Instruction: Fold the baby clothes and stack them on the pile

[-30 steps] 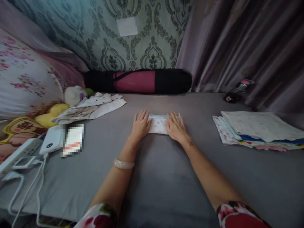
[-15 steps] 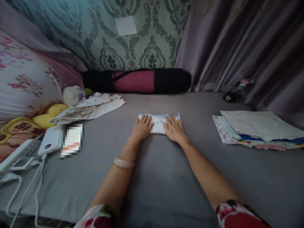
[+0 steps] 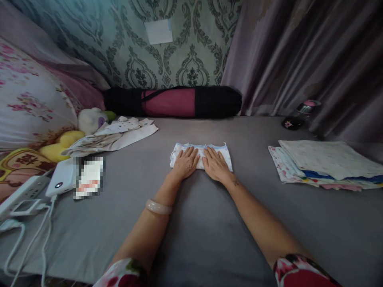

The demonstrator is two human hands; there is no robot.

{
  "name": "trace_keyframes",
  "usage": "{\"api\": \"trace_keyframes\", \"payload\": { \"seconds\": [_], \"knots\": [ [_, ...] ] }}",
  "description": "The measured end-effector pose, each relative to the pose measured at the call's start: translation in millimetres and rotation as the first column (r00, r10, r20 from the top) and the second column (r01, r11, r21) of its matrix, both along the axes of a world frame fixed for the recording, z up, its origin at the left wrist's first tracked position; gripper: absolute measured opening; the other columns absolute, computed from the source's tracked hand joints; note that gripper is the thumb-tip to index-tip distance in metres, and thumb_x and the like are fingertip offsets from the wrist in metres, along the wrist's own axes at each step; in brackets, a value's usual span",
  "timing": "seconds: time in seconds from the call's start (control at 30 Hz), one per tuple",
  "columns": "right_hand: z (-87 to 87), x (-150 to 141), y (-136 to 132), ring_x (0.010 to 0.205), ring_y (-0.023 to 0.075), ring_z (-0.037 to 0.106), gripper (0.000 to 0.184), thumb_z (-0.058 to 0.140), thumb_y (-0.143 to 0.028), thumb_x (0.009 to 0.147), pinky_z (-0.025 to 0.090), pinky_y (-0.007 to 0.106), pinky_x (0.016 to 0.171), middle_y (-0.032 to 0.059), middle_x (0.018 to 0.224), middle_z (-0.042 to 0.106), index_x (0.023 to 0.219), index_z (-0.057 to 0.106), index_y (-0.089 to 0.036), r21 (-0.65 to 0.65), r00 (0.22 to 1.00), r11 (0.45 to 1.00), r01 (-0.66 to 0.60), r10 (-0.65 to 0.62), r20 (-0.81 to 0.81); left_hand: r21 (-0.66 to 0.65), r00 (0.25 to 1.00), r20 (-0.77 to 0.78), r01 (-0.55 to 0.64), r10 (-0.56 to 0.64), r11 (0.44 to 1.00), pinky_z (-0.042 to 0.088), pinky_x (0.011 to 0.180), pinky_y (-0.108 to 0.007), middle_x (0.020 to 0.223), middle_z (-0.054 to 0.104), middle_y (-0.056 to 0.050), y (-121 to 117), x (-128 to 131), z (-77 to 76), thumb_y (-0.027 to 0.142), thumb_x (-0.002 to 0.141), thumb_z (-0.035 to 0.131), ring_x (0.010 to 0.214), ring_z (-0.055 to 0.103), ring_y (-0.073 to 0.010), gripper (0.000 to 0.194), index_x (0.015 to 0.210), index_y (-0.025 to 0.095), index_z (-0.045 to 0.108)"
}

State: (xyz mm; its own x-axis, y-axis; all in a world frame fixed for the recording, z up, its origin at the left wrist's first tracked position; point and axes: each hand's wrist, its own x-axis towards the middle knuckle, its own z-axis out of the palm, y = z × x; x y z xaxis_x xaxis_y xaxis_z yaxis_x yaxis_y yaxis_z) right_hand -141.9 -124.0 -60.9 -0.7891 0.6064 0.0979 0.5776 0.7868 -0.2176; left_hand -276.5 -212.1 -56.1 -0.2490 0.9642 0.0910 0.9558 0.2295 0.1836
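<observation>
A small folded white cloth (image 3: pixel 200 162) with a blue edge lies flat on the grey sheet (image 3: pixel 206 227), straight ahead of me. My left hand (image 3: pixel 187 162) rests palm down on its left half, fingers stretched out and pointing away from me. On the right half, my right hand (image 3: pixel 216 163) lies flat in the same way, its fingers slightly spread. A narrow strip of cloth shows between the two hands, and its outer ends show beyond them. Neither hand grips anything.
To the right lies a stack of folded cloths (image 3: pixel 329 159), with a dark bottle (image 3: pixel 295 119) behind it. Crumpled clothes (image 3: pixel 119 137) and plush toys are at the left, near a power bank (image 3: pixel 61 179) and power strip (image 3: pixel 25 193). A black and pink roll bag (image 3: pixel 169 103) lines the wall.
Both hands have slid inward over the cloth, closer together. More of the cloth's left and right ends now shows.
</observation>
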Motion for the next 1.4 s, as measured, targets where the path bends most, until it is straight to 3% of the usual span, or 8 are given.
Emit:
{"api": "trace_keyframes", "payload": {
  "seconds": [0.2, 0.4, 0.57, 0.83, 0.9, 1.0, 1.13, 1.4],
  "knots": [
    [-0.1, 0, 2, 0.145, 0.0249, 0.024, 0.059, 0.018, -0.036, 0.099, 0.016, 0.045, 0.118, 0.0133, 0.156, 0.03, 0.148, 0.035, -0.007, 0.01, 1.0, 1.0, -0.002, 0.002, 0.004, 0.026, 1.0, -0.002, 0.006, -0.006, 1.0, 0.024, 0.117, -0.045, 0.152, 0.039, -0.013, -1, -1, -0.8, 0.038, 0.101, 0.022, 0.142, 0.033, -0.0234, 0.052, 0.144, 0.014, 0.04],
    [4.2, -2, -1, 0.146, 0.0221, 0.022, 0.057, 0.019, -0.03, 0.098, 0.015, 0.043, 0.119, 0.0117, 0.156, 0.031, 0.148, 0.035, -0.008, 0.008, 0.997, 0.999, -0.031, 0.031, -0.075, 0.072, 1.0, -0.006, 0.031, -0.031, 0.997, 0.018, 0.119, -0.044, 0.152, 0.038, -0.015, 1, 6, 2.0, 0.025, 0.097, 0.028, 0.144, 0.028, -0.024, 0.05, 0.142, 0.008, 0.041],
    [0.7, -5, -4, 0.145, 0.0215, 0.023, 0.057, 0.021, -0.028, 0.097, 0.015, 0.04, 0.119, 0.012, 0.155, 0.033, 0.148, 0.035, -0.006, 0.008, 0.994, 0.996, -0.093, 0.094, -0.06, 0.008, 0.993, 0.108, 0.036, -0.037, 0.999, 0.024, 0.117, -0.041, 0.151, 0.039, -0.015, 5, 4, 0.7, 0.023, 0.094, 0.029, 0.141, 0.033, -0.0233, 0.052, 0.143, 0.007, 0.039],
    [0.4, -4, -3, 0.145, 0.0221, 0.023, 0.057, 0.021, -0.029, 0.097, 0.016, 0.042, 0.119, 0.0117, 0.155, 0.032, 0.148, 0.034, -0.006, 0.008, 0.996, 0.996, -0.087, 0.087, -0.023, 0.12, 0.987, 0.143, 0.06, -0.077, 0.991, 0.031, 0.114, -0.037, 0.143, 0.049, -0.014, 8, -6, -3.7, 0.021, 0.094, 0.032, 0.134, 0.043, -0.0198, 0.046, 0.135, 0.01, 0.048],
    [5.4, -5, -2, 0.144, 0.0239, 0.026, 0.057, 0.022, -0.029, 0.097, 0.018, 0.043, 0.118, 0.0125, 0.155, 0.033, 0.147, 0.036, -0.006, -0.011, 0.996, 0.996, -0.089, 0.089, 0.009, 0.19, 0.991, 0.129, 0.001, -0.026, 0.982, 0.035, 0.111, -0.035, 0.14, 0.052, -0.013, 4, -11, -0.3, 0.022, 0.095, 0.032, 0.13, 0.047, -0.0194, 0.042, 0.131, 0.013, 0.053],
    [16.4, -13, -4, 0.142, 0.0267, 0.031, 0.055, 0.024, -0.028, 0.097, 0.021, 0.046, 0.117, 0.0152, 0.152, 0.038, 0.145, 0.039, -0.005, -0.022, 0.996, 0.997, -0.075, 0.076, 0.039, 0.281, 0.977, 0.101, -0.211, 0.19, 0.936, 0.038, 0.106, -0.041, 0.14, 0.051, -0.011, -6, -23, 5.8, 0.025, 0.096, 0.037, 0.127, 0.046, -0.024, 0.038, 0.126, 0.02, 0.058],
    [24.1, -33, -15, 0.142, 0.0282, 0.03, 0.055, 0.025, -0.028, 0.098, 0.019, 0.045, 0.117, 0.0164, 0.151, 0.039, 0.144, 0.039, -0.003, 0.049, 0.998, 0.997, -0.064, 0.064, -0.006, 0.208, 0.906, 0.136, -0.422, 0.401, 0.882, 0.042, 0.096, -0.046, 0.137, 0.053, -0.009, -18, -38, 6.9, 0.029, 0.093, 0.045, 0.122, 0.045, -0.0307, 0.033, 0.118, 0.027, 0.065],
    [4.5, -53, -23, 0.141, 0.0285, 0.031, 0.056, 0.026, -0.032, 0.099, 0.019, 0.044, 0.116, 0.018, 0.15, 0.04, 0.143, 0.041, -0.002, 0.079, 1.0, 0.997, -0.001, 0.003, -0.022, 0.114, 0.895, 0.239, -0.41, 0.375, 0.905, 0.042, 0.095, -0.048, 0.137, 0.057, -0.004, -15, -48, -4.6, 0.025, 0.094, 0.035, 0.123, 0.046, -0.0297, 0.042, 0.131, 0.029, 0.055]
  ]
}}
